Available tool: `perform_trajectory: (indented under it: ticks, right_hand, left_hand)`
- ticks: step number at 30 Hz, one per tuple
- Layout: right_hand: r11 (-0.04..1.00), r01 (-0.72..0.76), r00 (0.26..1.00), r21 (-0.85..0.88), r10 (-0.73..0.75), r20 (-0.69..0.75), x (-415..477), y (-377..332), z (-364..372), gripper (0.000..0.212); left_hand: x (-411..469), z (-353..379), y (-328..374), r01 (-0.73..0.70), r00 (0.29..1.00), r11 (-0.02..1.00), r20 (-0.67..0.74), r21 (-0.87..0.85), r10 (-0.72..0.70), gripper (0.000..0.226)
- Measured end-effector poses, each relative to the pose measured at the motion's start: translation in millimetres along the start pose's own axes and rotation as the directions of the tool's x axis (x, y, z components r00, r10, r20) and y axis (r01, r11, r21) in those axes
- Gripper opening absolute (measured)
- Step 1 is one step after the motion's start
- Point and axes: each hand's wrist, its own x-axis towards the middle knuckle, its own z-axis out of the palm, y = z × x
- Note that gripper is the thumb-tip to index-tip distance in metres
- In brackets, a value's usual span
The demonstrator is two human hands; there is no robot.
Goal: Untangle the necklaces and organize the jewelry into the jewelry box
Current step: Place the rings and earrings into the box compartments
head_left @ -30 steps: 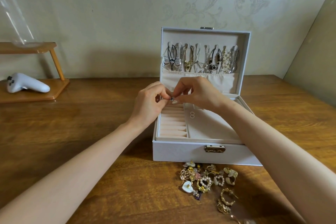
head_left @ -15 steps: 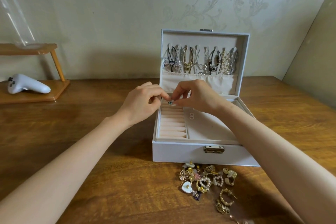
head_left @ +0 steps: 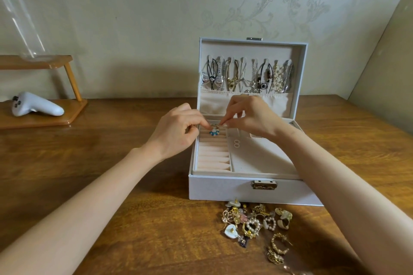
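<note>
Lowered, my left hand (head_left: 178, 131) and right hand (head_left: 252, 118) pinch the blue ring (head_left: 215, 132) — press it straight between the ring rolls (head_left: 214, 154).

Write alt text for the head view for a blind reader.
The left hand and right hand pinch a blue jewelry piece at the ring rolls of an open white jewelry box. Necklaces hang in its lid; earrings lie on the wooden table before it.

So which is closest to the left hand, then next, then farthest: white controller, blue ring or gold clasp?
1. The blue ring, pinched by the left hand.
2. The gold clasp, on the box front, lower right.
3. The white controller, far left on the tray.
</note>
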Motion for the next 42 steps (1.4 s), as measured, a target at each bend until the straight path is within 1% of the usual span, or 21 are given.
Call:
perform_trajectory:
  ticks: [3, 8, 11, 15, 17, 21, 22, 25, 27, 31, 36, 39, 42]
  right_hand:
    - [1.000, -0.011, 0.999, -0.019, 0.012, 0.053, -1, -5, 1, 0.006]
    - [1.000, -0.021, 0.994, -0.001, 0.021, 0.107, -2, -7, 4, 0.008]
    - [0.999, -0.031, 0.988, 0.018, 0.028, 0.151, -2, -8, 4, 0.007]
    - [0.999, -0.032, 0.984, 0.022, 0.028, 0.175, -2, -8, 6, 0.004]
    - [0.999, -0.038, 0.986, 0.020, 0.035, 0.165, -2, -7, 7, 0.003]
    - [1.000, -0.019, 1.000, -0.007, 0.019, -0.001, 1, -3, 9, 0.012]
    - [0.999, -0.009, 1.000, -0.032, 0.009, 0.000, 1, -3, 10, 0.016]
    - [0.990, 0.013, 0.997, -0.140, -0.003, 0.075, 1, -7, 12, 0.029]
    - [0.982, 0.007, 0.996, -0.190, 0.009, 0.084, 0, -9, 12, 0.029]
    - [0.974, -0.028, 0.995, -0.223, 0.049, 0.090, 1, -11, 11, 0.026]
    - [0.979, -0.070, 0.990, -0.191, 0.092, 0.104, 0, -10, 8, 0.023]
    - [0.986, -0.070, 0.989, -0.151, 0.088, 0.119, -1, -9, 9, 0.022]
    - [0.989, -0.067, 0.988, -0.128, 0.083, 0.127, -1, -7, 10, 0.024]
  left_hand:
    - [-1, 0, -1, -0.015, 1.000, 1.000, -0.002, 0.020, 0.015, 0.035]
    - [-1, 2, 1, -0.019, 1.000, 0.999, 0.000, 0.030, 0.019, 0.037]
    - [0, 5, 1, -0.037, 0.999, 0.998, -0.014, 0.043, 0.037, 0.042]
    - [-1, 7, 1, -0.044, 0.999, 0.998, -0.018, 0.039, 0.044, 0.043]
    - [-1, 8, 1, -0.032, 0.999, 0.999, -0.009, 0.021, 0.032, 0.038]
    - [-3, 8, -1, -0.024, 1.000, 1.000, 0.011, 0.006, 0.024, 0.033]
    - [-4, 8, -1, -0.023, 1.000, 1.000, 0.011, 0.004, 0.023, 0.033]
    - [-5, 8, 0, -0.027, 1.000, 1.000, 0.010, -0.011, 0.027, 0.037]
    - [-5, 7, 1, -0.032, 0.999, 0.999, 0.012, -0.017, 0.032, 0.040]
    - [-5, 7, 1, -0.035, 0.999, 0.999, 0.019, -0.009, 0.035, 0.038]
    - [-4, 6, 4, -0.044, 0.999, 0.999, 0.025, 0.030, 0.043, 0.033]
    - [-3, 5, 6, -0.070, 0.997, 0.995, 0.017, 0.066, 0.069, 0.041]
    - [-3, 5, 6, -0.086, 0.996, 0.993, 0.021, 0.083, 0.085, 0.044]
